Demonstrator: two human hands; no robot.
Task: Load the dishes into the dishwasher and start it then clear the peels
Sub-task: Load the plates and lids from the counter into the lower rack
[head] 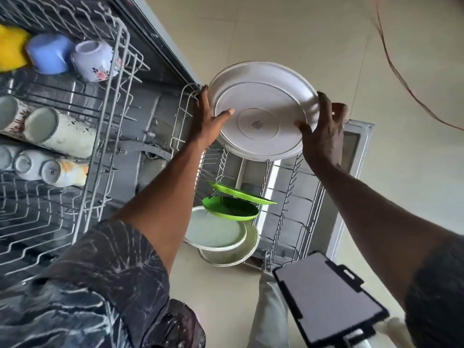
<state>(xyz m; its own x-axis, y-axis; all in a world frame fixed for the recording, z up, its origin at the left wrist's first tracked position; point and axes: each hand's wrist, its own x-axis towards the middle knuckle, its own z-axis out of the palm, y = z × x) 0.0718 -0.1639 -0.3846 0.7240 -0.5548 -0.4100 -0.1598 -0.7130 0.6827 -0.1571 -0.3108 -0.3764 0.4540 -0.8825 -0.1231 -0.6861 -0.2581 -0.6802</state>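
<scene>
Loading step: a white plate (258, 116) is held by opposite edges, left hand (208, 116) and right hand (324, 126) each in a curled grip. Below the grip is the lower rack (288, 197), with green plates (231, 208) already slotted. The next move probably calls for tilting it upright between free tines.

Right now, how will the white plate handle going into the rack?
Likely rigid: the white plate shows no sag held only at its edges by left hand and right hand. Its smooth sheen suggests it may slip.
</scene>
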